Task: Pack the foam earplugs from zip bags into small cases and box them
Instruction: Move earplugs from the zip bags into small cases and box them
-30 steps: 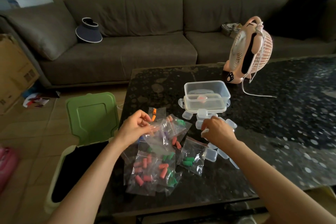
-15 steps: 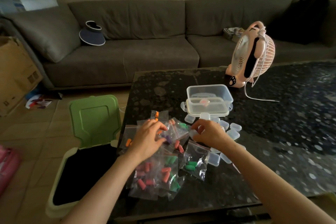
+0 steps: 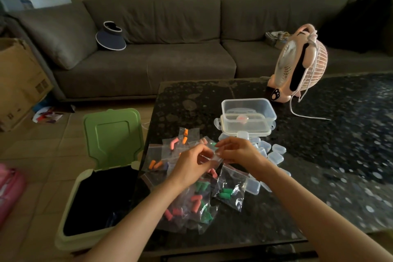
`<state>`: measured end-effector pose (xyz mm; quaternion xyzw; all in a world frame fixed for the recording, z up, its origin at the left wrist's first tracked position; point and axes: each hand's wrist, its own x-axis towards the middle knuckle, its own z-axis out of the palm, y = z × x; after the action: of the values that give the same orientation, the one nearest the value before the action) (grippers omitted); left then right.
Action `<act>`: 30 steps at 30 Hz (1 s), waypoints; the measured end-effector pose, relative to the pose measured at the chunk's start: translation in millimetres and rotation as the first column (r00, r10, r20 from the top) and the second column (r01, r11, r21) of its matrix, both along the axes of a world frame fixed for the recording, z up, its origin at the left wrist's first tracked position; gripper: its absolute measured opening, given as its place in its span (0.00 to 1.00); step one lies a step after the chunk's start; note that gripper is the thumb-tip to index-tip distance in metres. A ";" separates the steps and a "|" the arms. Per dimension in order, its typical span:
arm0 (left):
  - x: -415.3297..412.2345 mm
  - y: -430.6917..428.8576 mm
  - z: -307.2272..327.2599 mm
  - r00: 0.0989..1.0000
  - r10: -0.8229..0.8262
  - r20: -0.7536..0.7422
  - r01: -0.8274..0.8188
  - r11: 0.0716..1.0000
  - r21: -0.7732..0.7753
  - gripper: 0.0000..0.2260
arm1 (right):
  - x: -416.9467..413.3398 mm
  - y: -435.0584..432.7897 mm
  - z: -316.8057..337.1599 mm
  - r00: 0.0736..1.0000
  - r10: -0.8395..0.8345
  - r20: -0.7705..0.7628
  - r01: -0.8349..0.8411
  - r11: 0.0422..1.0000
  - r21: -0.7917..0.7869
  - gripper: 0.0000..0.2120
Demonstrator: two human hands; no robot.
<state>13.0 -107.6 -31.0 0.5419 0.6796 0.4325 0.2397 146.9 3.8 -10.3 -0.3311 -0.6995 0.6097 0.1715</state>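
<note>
The left hand (image 3: 191, 165) and right hand (image 3: 241, 153) meet fingertip to fingertip, fingers curled narrow, both pinching one small clear thing (image 3: 209, 157). Whether it is a case or the top of a bag I cannot tell. Under and just behind the fingers lies the heap of bags (image 3: 228, 192), their earplugs (image 3: 155, 164) sealed inside. The loose cases (image 3: 275, 158) sit just to the right of the right fingers, and the box (image 3: 248, 112) stands beyond them, near but not touching.

The risks, as I judge them:
- The pinch is fine and the plastic slick. A hard tug to open it could make it spring and scatter earplugs across the table (image 3: 319, 155).
- An open bin (image 3: 95, 198) stands to the left of the left fingers, below the table edge. Light foam flicked that way could drop in.
- The left wrist lies over the heap, so a sweep back could drag bags off the near edge.
</note>
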 end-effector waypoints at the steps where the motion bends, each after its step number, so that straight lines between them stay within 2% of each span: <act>1: -0.3 0.1 0.4 0.999 0.016 0.034 -0.016 1.000 -0.015 0.12 | -0.6 -1.0 0.7 1.000 0.001 -0.023 -0.001 1.000 0.012 0.10; 5: -0.7 0.6 3.6 0.983 0.088 0.164 -0.081 0.996 -0.046 0.17 | -3.9 -6.8 5.7 0.994 -0.003 -0.109 0.007 0.999 0.034 0.13; 9: -1.7 0.4 7.0 0.973 0.121 0.197 -0.112 0.992 -0.057 0.19 | -4.0 -11.4 10.1 0.987 0.024 -0.160 -0.018 0.999 0.041 0.14; 23: -2.2 -4.9 12.8 0.986 0.137 0.093 -0.133 0.990 -0.051 0.16 | -8.2 -13.2 5.4 0.988 0.033 -0.148 -0.025 0.998 0.056 0.15; 30: -4.6 -8.9 12.3 0.981 0.195 0.005 -0.195 0.981 -0.001 0.17 | -20.1 -20.4 6.3 0.989 0.064 -0.131 -0.069 0.997 -0.030 0.07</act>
<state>8.3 -116.5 -18.7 0.4715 0.7290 0.4552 0.1978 126.8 -16.6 -4.1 -0.2701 -0.6867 0.6474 0.1905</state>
